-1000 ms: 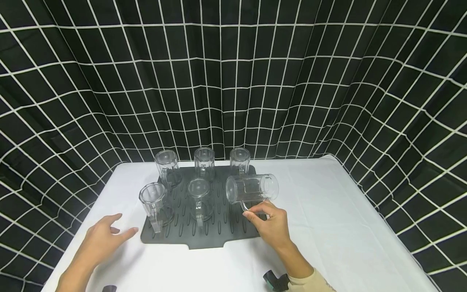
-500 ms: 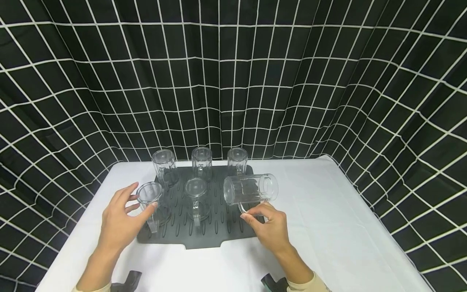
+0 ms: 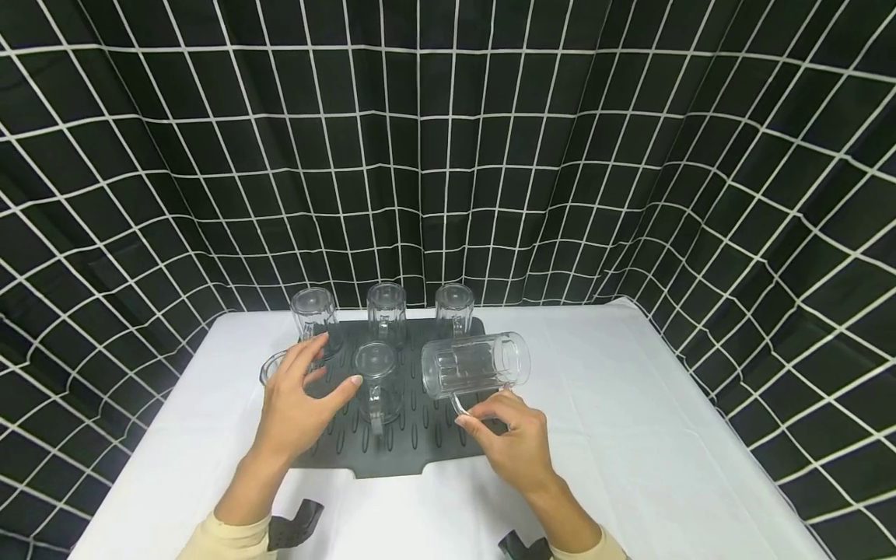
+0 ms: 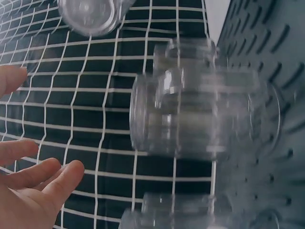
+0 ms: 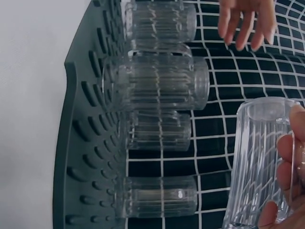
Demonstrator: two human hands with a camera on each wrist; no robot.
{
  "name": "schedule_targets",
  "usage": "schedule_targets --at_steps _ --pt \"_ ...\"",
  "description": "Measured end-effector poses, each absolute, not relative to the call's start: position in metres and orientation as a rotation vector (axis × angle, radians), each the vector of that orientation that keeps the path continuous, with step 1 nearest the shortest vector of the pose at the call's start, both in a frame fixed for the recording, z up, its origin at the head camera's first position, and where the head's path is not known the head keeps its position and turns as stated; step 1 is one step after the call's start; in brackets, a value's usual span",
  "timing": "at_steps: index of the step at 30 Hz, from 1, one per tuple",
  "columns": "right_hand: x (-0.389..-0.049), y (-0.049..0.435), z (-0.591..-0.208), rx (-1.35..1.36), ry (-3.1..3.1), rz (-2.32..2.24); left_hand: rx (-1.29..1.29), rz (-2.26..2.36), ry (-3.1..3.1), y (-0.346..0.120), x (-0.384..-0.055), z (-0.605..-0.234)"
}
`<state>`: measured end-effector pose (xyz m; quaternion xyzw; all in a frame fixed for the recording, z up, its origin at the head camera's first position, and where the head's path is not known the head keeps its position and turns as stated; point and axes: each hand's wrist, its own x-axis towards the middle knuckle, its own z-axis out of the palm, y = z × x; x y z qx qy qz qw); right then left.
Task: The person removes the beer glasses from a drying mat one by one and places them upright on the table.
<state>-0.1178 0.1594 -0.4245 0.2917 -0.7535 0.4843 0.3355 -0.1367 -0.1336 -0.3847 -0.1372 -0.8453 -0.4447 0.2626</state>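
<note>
My right hand (image 3: 514,439) pinches the handle of a glass mug (image 3: 465,365), which lies on its side in the air over the right part of a dark drying mat (image 3: 388,460). That same mug (image 5: 259,162) fills the lower right of the right wrist view. My left hand (image 3: 297,408) holds nothing; its fingers are spread, thumb apart, over the mat's left side. It partly hides the front-left glass mug (image 3: 271,365). Just right of the left thumb stands the front-middle glass mug (image 3: 376,381), seen large in the left wrist view too.
Along the back of the mat stand a left glass mug (image 3: 314,307), a middle one and a right one. White cloth (image 3: 630,420) covers the table around the mat. A black curtain with a white grid (image 3: 434,155) hangs behind and at both sides.
My left hand has come in from the left, past the front-left mug, towards the front-middle mug. The mug in my right hand has shifted slightly left, still gripped by its handle.
</note>
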Motion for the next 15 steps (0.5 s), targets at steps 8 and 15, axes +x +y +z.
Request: schedule_targets --at_steps 8,15 --pt "-0.118 0.155 -0.422 0.852 -1.92 1.23 -0.502 -1.31 -2.278 -0.101 -0.141 -0.386" --pt "-0.116 0.15 -0.423 0.883 -1.92 1.202 -0.569 -1.364 -2.335 -0.077 -0.138 -0.389"
